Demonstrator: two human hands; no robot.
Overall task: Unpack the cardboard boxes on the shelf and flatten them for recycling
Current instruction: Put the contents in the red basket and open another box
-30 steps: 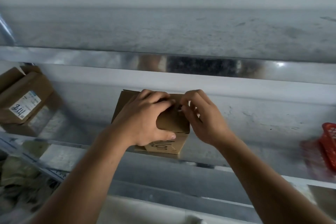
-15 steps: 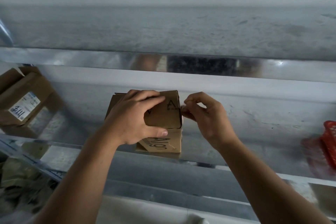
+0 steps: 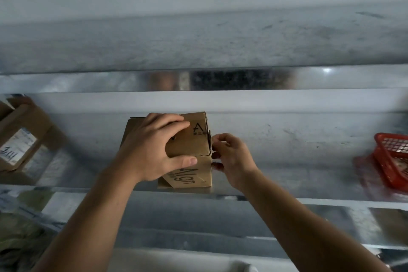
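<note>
The cardboard box [image 3: 194, 146] lies with its long axis 9-to-3 o'clock, one end facing 3. The left hand [image 3: 150, 152] grips its top; the right hand [image 3: 231, 159] pinches the end edge.

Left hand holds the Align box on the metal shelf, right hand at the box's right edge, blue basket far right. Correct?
Only the colour is wrong: the head view shows a red basket. The left hand does hold the Align box on the metal shelf, the right hand at its right edge.
</note>
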